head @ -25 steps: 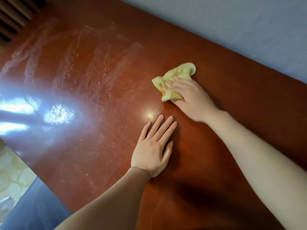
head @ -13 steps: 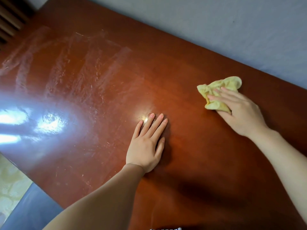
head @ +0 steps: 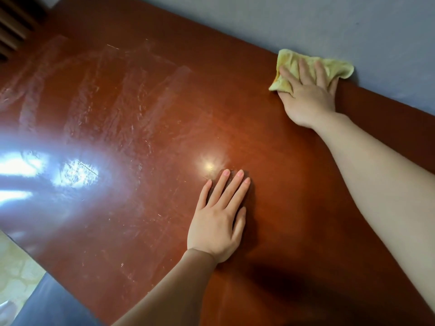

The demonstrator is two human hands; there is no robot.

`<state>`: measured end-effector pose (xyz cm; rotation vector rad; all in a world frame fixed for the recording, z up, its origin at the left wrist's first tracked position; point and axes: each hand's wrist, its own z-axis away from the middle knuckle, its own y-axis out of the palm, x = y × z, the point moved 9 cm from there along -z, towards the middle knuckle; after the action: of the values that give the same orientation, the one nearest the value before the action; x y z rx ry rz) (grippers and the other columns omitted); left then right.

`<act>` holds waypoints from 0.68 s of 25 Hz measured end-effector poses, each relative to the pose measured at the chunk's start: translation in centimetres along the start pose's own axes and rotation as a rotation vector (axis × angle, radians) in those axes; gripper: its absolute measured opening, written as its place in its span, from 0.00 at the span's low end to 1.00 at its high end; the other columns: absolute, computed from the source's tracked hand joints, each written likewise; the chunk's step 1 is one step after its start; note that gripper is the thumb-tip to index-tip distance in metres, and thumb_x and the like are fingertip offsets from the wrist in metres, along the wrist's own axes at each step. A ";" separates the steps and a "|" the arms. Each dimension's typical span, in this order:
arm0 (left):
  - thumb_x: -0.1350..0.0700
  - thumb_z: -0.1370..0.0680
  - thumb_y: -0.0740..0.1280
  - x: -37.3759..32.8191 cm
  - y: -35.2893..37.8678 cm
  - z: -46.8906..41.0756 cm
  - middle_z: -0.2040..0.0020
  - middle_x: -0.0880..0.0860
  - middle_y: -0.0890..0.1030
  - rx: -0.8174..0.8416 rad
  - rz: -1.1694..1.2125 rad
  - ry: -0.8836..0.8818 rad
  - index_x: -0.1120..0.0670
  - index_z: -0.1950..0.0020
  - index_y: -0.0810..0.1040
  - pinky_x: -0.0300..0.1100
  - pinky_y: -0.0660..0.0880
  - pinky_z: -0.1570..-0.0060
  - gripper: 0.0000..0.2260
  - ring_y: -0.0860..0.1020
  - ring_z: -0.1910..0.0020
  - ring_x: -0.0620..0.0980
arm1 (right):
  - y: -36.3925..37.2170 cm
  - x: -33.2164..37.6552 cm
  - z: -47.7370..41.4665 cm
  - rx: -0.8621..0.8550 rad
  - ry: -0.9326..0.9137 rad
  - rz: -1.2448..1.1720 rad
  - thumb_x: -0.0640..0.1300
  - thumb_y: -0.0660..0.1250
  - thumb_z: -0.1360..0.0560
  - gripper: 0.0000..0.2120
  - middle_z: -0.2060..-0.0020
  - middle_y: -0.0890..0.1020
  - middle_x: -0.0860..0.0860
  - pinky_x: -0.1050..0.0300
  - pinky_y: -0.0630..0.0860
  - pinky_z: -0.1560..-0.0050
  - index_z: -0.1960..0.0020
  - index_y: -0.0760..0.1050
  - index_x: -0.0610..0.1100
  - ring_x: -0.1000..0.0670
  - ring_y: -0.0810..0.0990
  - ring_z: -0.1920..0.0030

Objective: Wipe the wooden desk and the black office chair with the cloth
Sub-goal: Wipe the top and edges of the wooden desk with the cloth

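The reddish-brown wooden desk [head: 294, 172] fills the view, with pale smeared streaks on its left half. A crumpled yellow cloth [head: 337, 67] lies at the desk's far edge, against the wall. My right hand [head: 306, 97] presses on it with straight, spread fingers. My left hand [head: 219, 220] rests flat on the desk near the middle, palm down, holding nothing. A dark grey surface [head: 47, 304] shows below the desk's near left edge; I cannot tell whether it is the chair.
A grey-blue wall [head: 306, 22] runs along the desk's far edge. Dark wooden slats [head: 14, 27] stand at the top left corner. Pale patterned floor [head: 16, 269] shows at the lower left. Bright window glare lies on the left of the desk.
My right hand has slid the cloth from near the desk's middle away and to the right, up to the wall edge. My left hand has stayed flat in place.
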<state>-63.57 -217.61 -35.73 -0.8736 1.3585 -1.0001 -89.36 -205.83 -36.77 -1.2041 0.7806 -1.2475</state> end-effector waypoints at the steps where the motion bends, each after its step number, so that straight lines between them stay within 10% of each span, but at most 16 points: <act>1: 0.50 0.19 0.50 0.0 0.0 0.0 0.23 0.45 0.57 0.002 -0.001 -0.001 0.48 0.23 0.58 0.48 0.44 0.25 0.23 0.49 0.23 0.47 | 0.1 0.7 -0.5 0.013 -0.010 -0.005 0.61 0.46 0.20 0.25 0.23 0.44 0.54 0.34 0.38 0.29 0.25 0.46 0.63 0.43 0.38 0.24; 12: 0.46 0.19 0.50 -0.5 -0.2 0.4 0.23 0.48 0.55 -0.019 -0.015 0.057 0.51 0.24 0.59 0.48 0.42 0.25 0.24 0.48 0.23 0.49 | 3.6 13.7 7.2 0.085 -0.483 0.038 0.61 0.49 0.21 0.23 0.23 0.49 0.55 0.37 0.39 0.28 0.26 0.51 0.66 0.47 0.41 0.24; 17: 0.53 0.19 0.54 -2.3 -1.6 1.7 0.31 0.57 0.72 -0.108 -0.097 0.183 0.58 0.32 0.73 0.52 0.62 0.29 0.20 0.68 0.30 0.55 | 4.4 11.2 13.3 0.108 -0.484 -0.117 0.57 0.51 0.19 0.20 0.25 0.55 0.60 0.46 0.40 0.26 0.27 0.59 0.63 0.55 0.44 0.24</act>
<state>-61.91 -216.15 -33.30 -0.9540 1.5479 -1.1109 -73.32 -213.87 -35.92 -1.4036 0.2873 -1.0146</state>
